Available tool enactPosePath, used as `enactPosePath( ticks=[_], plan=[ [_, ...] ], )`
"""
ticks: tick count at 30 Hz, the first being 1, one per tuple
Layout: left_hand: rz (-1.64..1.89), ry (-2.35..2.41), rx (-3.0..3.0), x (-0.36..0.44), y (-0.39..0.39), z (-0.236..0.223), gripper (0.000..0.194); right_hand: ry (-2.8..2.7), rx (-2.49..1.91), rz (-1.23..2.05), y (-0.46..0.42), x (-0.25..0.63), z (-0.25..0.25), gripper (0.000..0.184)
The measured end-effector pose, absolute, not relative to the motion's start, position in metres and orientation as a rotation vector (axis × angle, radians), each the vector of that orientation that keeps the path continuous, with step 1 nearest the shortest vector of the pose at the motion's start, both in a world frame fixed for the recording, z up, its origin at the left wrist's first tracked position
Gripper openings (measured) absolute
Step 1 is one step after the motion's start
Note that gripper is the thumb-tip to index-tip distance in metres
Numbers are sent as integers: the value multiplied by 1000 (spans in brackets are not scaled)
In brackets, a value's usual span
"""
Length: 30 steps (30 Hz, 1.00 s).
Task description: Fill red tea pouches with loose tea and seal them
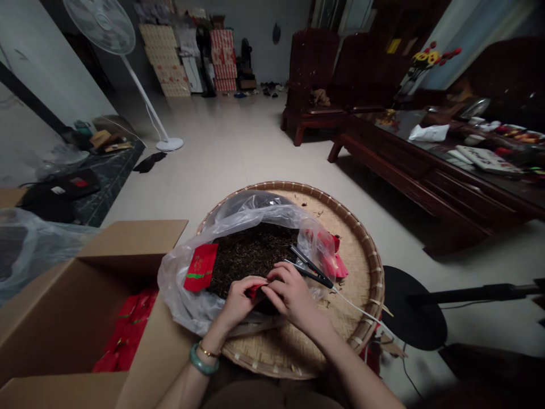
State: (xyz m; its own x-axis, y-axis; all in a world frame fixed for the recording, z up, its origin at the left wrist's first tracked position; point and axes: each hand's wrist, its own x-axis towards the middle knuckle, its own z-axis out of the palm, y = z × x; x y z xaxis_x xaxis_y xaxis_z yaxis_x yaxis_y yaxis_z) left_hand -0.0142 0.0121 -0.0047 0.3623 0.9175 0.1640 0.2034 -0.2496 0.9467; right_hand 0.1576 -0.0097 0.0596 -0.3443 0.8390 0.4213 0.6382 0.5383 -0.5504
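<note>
My left hand (242, 302) is closed on a small red packet (254, 291), mostly hidden by the fingers. My right hand (293, 294) pinches the same packet at its upper edge, fingertips meeting those of the left. Both hands are over the near side of a clear plastic bag (181, 295) filled with dark, dry, twisted tea leaves (251, 247). On the left of the leaves lies a flat red packet (201, 267) with a green stripe. Just beyond my right hand, black corded tongs (313, 270) rest with their jaws apart.
The bag sits on a round woven bamboo tray (357, 244) with pink-red wrappers (336, 258) at its right. An open cardboard box (140, 241) at left contains several red packets (128, 332). A black round stand base (413, 307), a white fan (149, 108) and a dark wooden table (383, 165) stand around.
</note>
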Motion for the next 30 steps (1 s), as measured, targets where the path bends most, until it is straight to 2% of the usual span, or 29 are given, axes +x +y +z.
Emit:
enactPosePath(
  ticks=[6, 11, 15, 19, 22, 24, 27, 30],
  plan=[
    [853, 1091, 1781, -14, 11, -5, 27, -2272, -1454, 599, -8, 155, 62, 12],
    [777, 1131, 1801, -14, 10, -2, 40, -2421, -1556, 603, -8, 150, 67, 21],
    [791, 1133, 1785, -16, 11, -3, 35, -2378, -1486, 652, -7, 148, 69, 25],
    [842, 1155, 1735, -21, 14, -7, 25, -2058, -1351, 775, 0, 161, 72, 23],
    [927, 1205, 1707, -24, 16, -8, 27, -1881, -1390, 806, 8, 174, 66, 19],
    [1023, 1248, 1723, -26, 16, -6, 34, -1929, -1466, 837, 11, 180, 56, 17],
    [1128, 1222, 1819, -32, 16, 1, 43, -2125, -1531, 909, 8, 178, 37, 24],
    [1157, 1079, 2058, -39, 17, 12, 32, -2265, -1562, 890, 1, 167, 25, 35]
  ],
)
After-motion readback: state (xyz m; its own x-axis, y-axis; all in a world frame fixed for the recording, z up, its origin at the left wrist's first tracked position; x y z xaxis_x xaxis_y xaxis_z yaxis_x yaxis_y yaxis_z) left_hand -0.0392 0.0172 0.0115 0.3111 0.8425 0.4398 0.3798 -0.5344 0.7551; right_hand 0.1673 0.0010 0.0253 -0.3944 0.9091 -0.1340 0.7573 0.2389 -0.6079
